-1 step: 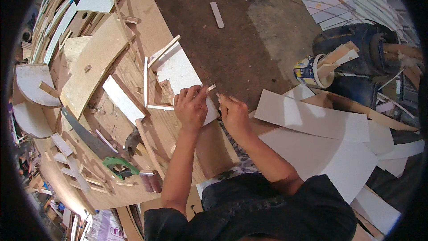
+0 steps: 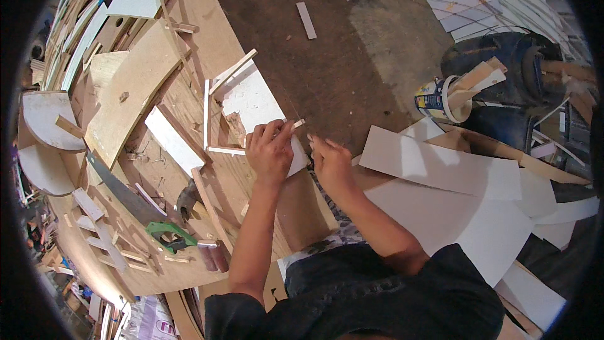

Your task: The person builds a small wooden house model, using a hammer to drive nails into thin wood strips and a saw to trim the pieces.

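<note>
My left hand (image 2: 270, 151) is at the right edge of the workbench, its fingers closed over a small wooden strip (image 2: 299, 123) whose pale end sticks out past them. Under that hand lies a white board (image 2: 255, 91). Just right of the strip is my right hand (image 2: 332, 165), closed, with the fingers curled together. A faint thin line crosses near the strip's end, but what the right hand grips is too small to make out. Thin wooden strips (image 2: 206, 113) form a frame beside the white board.
On the bench (image 2: 217, 19) lie a green-handled handsaw (image 2: 170, 237), a hammer (image 2: 187, 200), a white-faced strip (image 2: 173, 140) and curved wooden panels (image 2: 135, 82). White sheets (image 2: 440, 214) spread at my right. Behind them stands a bucket (image 2: 434, 101) of offcuts.
My right hand has drawn back slightly toward me, away from the strip's end. The left hand and the strip stay in place.
</note>
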Motion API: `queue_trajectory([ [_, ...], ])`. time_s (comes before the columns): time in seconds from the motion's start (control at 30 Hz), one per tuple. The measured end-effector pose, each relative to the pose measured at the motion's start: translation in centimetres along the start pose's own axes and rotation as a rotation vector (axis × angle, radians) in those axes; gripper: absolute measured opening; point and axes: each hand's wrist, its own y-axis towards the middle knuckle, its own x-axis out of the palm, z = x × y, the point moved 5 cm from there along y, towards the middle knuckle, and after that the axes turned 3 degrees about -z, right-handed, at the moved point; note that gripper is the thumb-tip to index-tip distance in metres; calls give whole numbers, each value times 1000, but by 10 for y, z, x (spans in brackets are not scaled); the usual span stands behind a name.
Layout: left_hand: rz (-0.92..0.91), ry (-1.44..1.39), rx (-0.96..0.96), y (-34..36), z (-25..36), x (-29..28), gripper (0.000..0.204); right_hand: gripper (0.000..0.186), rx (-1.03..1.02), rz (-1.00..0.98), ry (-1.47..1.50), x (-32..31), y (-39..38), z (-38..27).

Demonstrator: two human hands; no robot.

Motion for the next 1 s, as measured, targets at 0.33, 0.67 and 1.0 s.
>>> queue_trajectory([
  [0.33,7,25,-9,0,-2,1,26,23,22,-1,52,-2,0,-2],
  [0.67,31,20,-2,3,-6,3,22,29,21,-15,74,-4,1,4],
  [1.0,56,30,-39,5,-8,2,23,23,74,-45,42,-3,-8,1],
])
